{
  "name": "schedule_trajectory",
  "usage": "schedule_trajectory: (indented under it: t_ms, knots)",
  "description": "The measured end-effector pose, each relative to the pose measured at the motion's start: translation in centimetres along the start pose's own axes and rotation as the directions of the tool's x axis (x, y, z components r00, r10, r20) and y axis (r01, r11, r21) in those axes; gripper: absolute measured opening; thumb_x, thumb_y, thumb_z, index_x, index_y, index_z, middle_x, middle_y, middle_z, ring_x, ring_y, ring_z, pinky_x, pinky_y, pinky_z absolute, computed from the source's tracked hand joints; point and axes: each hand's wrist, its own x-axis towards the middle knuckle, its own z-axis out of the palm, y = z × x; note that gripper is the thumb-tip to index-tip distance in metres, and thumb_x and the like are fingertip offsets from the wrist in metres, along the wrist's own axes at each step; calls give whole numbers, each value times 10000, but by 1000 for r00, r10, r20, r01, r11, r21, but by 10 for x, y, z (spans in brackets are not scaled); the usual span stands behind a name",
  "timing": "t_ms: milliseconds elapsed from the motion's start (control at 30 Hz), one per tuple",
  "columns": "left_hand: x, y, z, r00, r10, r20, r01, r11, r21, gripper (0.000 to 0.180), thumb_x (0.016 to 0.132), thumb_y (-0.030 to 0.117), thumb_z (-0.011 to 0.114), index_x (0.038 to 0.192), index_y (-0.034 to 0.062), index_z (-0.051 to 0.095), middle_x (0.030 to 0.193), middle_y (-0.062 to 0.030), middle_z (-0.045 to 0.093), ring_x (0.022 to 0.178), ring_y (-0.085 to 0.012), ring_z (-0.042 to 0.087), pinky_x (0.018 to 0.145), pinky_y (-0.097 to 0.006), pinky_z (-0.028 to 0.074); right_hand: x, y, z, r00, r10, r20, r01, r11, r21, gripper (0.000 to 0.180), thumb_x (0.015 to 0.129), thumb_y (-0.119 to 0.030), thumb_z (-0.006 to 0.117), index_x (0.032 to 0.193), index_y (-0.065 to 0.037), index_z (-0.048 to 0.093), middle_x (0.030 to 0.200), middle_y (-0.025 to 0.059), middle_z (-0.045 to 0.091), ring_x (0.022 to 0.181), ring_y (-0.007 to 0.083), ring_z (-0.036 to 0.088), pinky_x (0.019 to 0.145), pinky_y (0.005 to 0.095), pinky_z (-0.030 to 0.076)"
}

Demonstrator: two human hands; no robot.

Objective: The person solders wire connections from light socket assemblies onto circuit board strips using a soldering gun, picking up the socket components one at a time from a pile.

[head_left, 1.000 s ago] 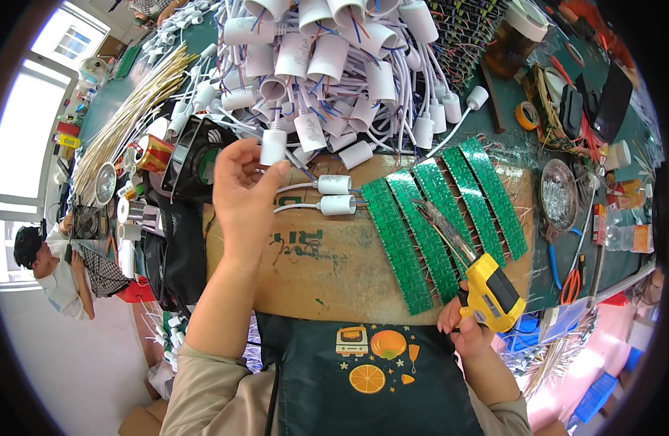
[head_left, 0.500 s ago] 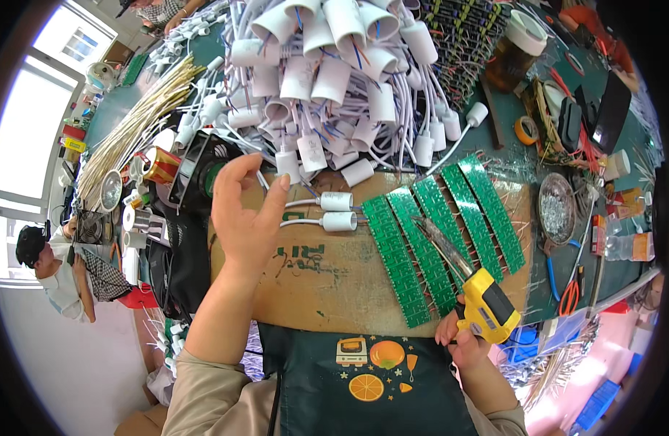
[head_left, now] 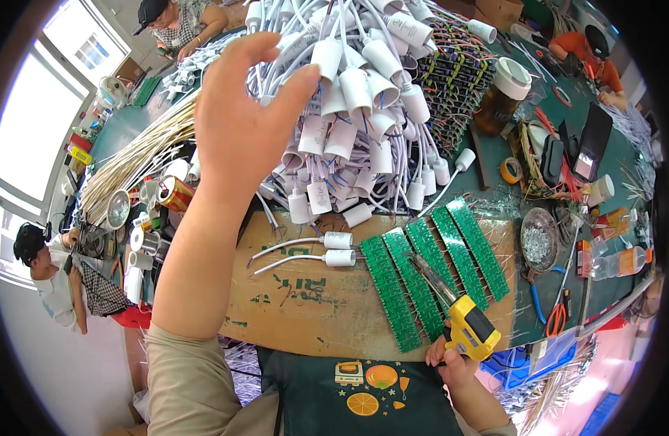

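The left hand (head_left: pixel 247 123) is raised over the far middle of the tabletop (head_left: pixel 625 182), fingers spread and loosely curled, thumb tip against the near side of a big heap of white lamp sockets (head_left: pixel 356 94) with white leads; it grips nothing that shows. The right hand (head_left: pixel 451 360) sits at the near edge, closed around the grip of a yellow electric screwdriver (head_left: pixel 469 327), whose long bit slants up and left across the green strips.

Both hands work over a brown cardboard sheet (head_left: pixel 313 298) lying along the near edge of the tabletop. On it, just right of the left forearm, lie 2 separate white sockets (head_left: pixel 338 248) side by side, their leads trailing left. To their right 5 green circuit board strips (head_left: pixel 436 269) lie parallel and slanted, close to one another, running from the sheet's far right part toward its near edge. The socket heap begins just beyond the sheet's far edge and fills the middle of the tabletop.

Further out, a bundle of pale wires (head_left: pixel 131 163) fans along the left side, with a red-and-gold can (head_left: pixel 176 193) and small metal cups near it. Toward the far right stands a brown jar with a white lid (head_left: pixel 503 98) beside a stack of dark wired boards (head_left: pixel 451 73). Near the right edge are an orange tape roll (head_left: pixel 510 171), a round metal dish of small parts (head_left: pixel 539 238), blue-handled pliers (head_left: pixel 542 305) and a red-handled tool (head_left: pixel 556 320). Other people sit at the far left, far right and left edges.
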Motion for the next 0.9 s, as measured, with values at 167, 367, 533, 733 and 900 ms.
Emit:
schedule_trajectory:
  t_ms: [167,367,533,733,900]
  knots:
    - [15,21,8,970,-93,226,64,989,132,461,838,326,764,1228,111,647,1085,-78,697,1039,-241,652,912,-349,492,1,0,0,1000,6,-11,-6,1000,17,651,905,-239,713,1411,8,387,737,75,548,636,181,534,629,349,483]
    - [8,22,2,836,477,272,-516,851,93,400,736,91,739,1131,123,684,1257,-76,648,1238,-307,575,1047,-431,433,1,2,1,998,3,-55,-3,1000,4,734,871,-293,760,1428,13,392,700,74,522,574,181,520,579,348,496]
    - [-1,21,11,767,551,327,-603,794,78,403,726,11,739,1109,128,690,1292,-55,647,1286,-285,559,1066,-464,424,1,3,-1,1000,-11,-16,11,1000,3,723,885,-295,747,1436,4,388,709,74,523,581,179,517,584,346,491]
    - [1,13,13,776,582,243,-600,800,0,352,700,21,813,1031,80,708,1177,-58,711,1200,-277,629,1006,-401,484,1,5,-1,1000,-13,-15,13,1000,-18,728,900,-295,733,1458,-5,368,733,71,525,595,176,517,594,344,485]
    - [7,15,9,699,679,223,-697,717,6,355,713,62,851,1046,60,726,1096,-50,743,1003,-214,711,871,-329,556,1,2,0,1000,7,-4,-7,999,-49,742,901,-331,732,1466,-20,366,721,60,506,596,173,506,591,344,471]
